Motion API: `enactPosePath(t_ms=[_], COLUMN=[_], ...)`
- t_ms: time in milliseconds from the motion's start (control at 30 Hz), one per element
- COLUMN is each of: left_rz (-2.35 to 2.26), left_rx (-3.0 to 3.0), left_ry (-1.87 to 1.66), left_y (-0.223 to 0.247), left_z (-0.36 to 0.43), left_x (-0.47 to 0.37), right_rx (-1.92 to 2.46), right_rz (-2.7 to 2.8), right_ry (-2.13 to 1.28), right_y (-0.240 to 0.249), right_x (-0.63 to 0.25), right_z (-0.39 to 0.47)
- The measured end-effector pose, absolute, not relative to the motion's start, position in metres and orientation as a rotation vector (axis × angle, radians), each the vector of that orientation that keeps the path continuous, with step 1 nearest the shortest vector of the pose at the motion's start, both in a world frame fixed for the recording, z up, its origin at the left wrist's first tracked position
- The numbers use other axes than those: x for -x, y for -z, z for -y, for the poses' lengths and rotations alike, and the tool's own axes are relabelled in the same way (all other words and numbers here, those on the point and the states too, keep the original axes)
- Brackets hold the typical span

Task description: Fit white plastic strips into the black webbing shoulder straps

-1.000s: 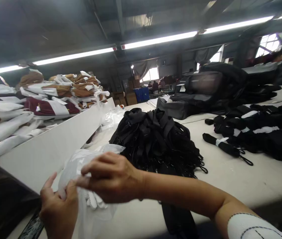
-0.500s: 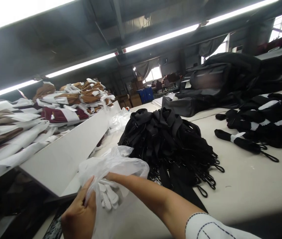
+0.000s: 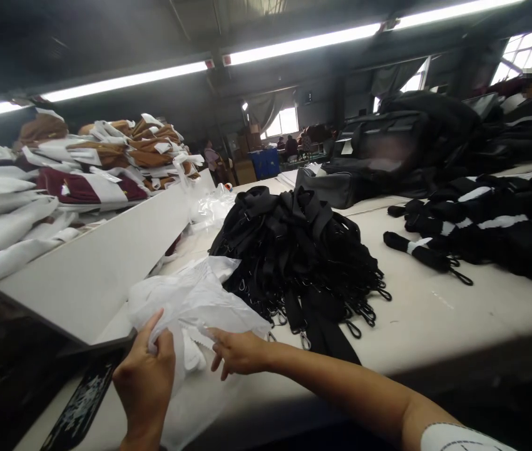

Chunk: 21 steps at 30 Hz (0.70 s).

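Note:
My left hand [image 3: 146, 369] is closed with thumb and forefinger on the rim of a thin, whitish plastic bag [image 3: 179, 294]. Inside the bag lie white pieces [image 3: 194, 356] with ridged edges, partly covered by the film; I cannot tell their kind. My right hand [image 3: 240, 352] is at the bag's opening, palm down, its fingers apart and nothing visible in them. The fingertips are close to the film, and whether they touch it is unclear. Just beyond the bag is a heap of black webbing straps [image 3: 289, 250] with metal hooks and loops hanging at its near side.
Bundled black straps [image 3: 423, 252] with white bands lie on the pale table [image 3: 416, 332] at right. Black bags [image 3: 388, 147] are piled behind. A white board [image 3: 92, 269] stands at left, before stacked wrapped brown and maroon goods [image 3: 94, 186]. Crumpled clear plastic [image 3: 212, 207] lies beyond.
My right hand has come out of the plastic bag, moving right and toward me. My left hand keeps its hold on the rim. The bag's mouth has sagged flatter, and the view has shifted slightly.

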<state>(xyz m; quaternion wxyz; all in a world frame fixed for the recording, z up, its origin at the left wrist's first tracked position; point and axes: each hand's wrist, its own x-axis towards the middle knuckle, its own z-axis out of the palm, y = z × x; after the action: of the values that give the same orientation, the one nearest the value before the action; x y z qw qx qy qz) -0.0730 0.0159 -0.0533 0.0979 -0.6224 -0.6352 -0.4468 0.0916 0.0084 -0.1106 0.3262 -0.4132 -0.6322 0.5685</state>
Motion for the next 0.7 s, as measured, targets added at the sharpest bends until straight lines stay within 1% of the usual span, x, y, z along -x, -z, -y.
enactPosePath(t_ms=[67,133,300,400,433,467,533,633,700], left_rz=[1.902,1.76,0.975,0.572,0.514,0.507,0.648,0.958,1.108], left_rx=[1.898,1.948,1.912,2.138,2.218,2.305,2.459,2.68,2.744], left_ry=[1.33,1.378,1.477,1.496,1.551,1.589,1.639,1.538,1.472], left_y=[0.057,0.063,0.09,0.113,0.12,0.126,0.136,0.144,0.143], left_z=[-0.01,0.0,0.047,0.081,0.091,0.099,0.108,0.097,0.077], left_x=[0.067,0.061,0.038,0.01,-0.002,-0.013,-0.037,-0.072,-0.093], right_rx=[1.017,0.938,0.995,1.043,1.055,1.068,1.107,1.181,1.205], right_rz=[1.52,1.352,1.086,0.951,0.897,0.84,0.742,0.698,0.722], right_ry=[-1.689,-1.776,-1.641,-1.503,-1.459,-1.417,-1.301,-1.126,-1.071], right_y=[0.113,0.115,0.132,0.144,0.148,0.151,0.154,0.153,0.153], right_x=[-0.109,-0.125,-0.161,-0.184,-0.192,-0.199,-0.214,-0.235,-0.248], right_z=[0.009,0.019,0.045,0.078,0.092,0.106,0.134,0.167,0.182])
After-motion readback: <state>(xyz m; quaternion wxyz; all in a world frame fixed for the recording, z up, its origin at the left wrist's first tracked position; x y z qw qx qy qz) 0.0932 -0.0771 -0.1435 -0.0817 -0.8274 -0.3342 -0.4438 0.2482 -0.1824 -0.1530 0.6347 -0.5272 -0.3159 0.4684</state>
